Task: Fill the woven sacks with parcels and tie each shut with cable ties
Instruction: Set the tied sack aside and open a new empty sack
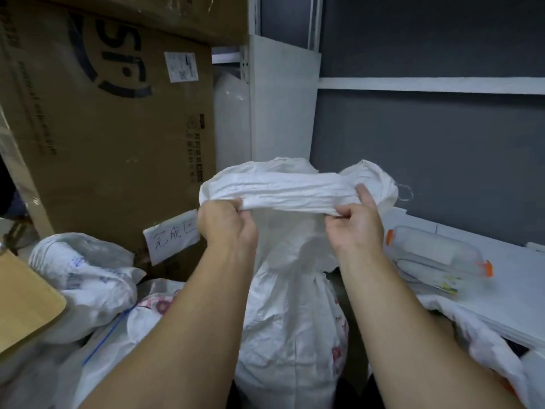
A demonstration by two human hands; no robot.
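A tall white woven plastic sack stands upright in the near centre, its body bulging and its top edge gathered into a crumpled horizontal band held up between both hands. The left hand grips the left end of that band with fingers curled under the fabric; the right hand pinches the right end, thumb on top, with the loose corner of the mouth flaring out past it to the right (a few frayed threads trail off that corner). Hard against the sack's left side lie more filled white sacks, leaving little room there, and behind them leans a large brown cardboard carton with a small handwritten white paper label near its lower right edge. To the right, a white tabletop runs away toward the dark grey wall; a clear plastic container with orange ends lies on it, just beside the right wrist. A white metal post rises behind the sack
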